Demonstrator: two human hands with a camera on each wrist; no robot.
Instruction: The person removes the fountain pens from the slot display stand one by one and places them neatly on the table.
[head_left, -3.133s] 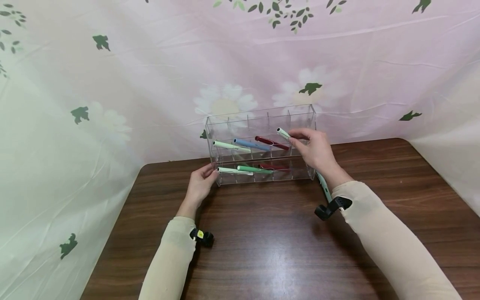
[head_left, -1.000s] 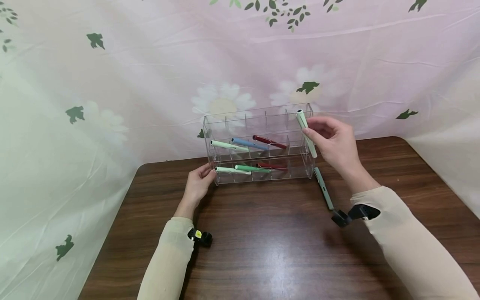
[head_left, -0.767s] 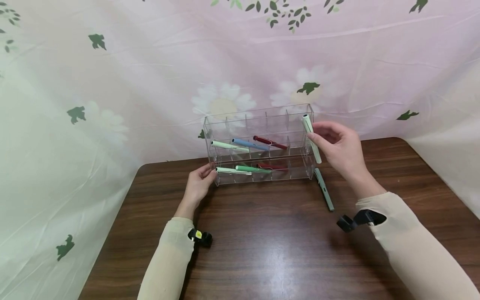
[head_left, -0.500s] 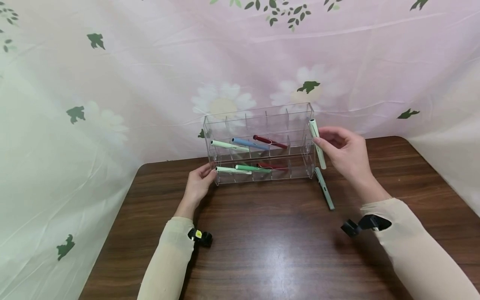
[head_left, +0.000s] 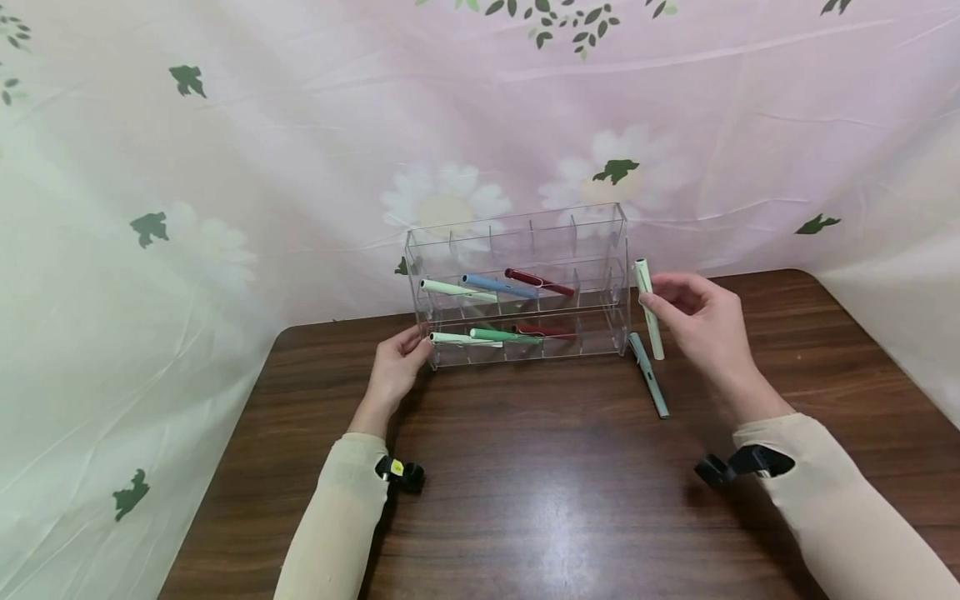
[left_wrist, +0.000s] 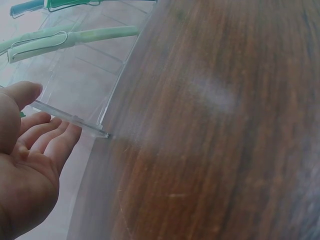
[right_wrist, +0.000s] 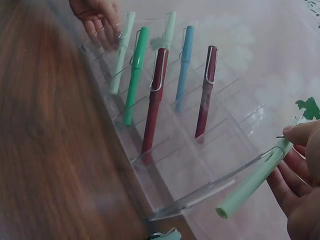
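My left hand (head_left: 395, 367) pinches the left end wall of a clear acrylic pen holder (head_left: 619, 279); the left wrist view has the thumb on one side of that wall and the fingers on the other. Beyond the holder's right end, my right hand (head_left: 708, 329) holds a pale green pen (head_left: 654, 337) between thumb and fingers, tilted above the table. In the holder's back row stand a pale green pen (head_left: 453, 290), a blue pen (head_left: 498, 287) and a dark red pen (head_left: 540, 282). Its front row holds a whitish-green pen (head_left: 457, 340), a green pen (head_left: 504, 336) and a red pen (right_wrist: 153, 115).
A grey-green pen (head_left: 649, 377) lies on the brown wooden table (head_left: 510, 467), just right of the holder's front corner. Behind the holder hangs a pale floral cloth (head_left: 322, 167), which also runs along both sides of the table.
The right hand has drawn the pale green pen from over the holder's right part out to the right and lower, tipping it steeper. The left hand stays on the holder.
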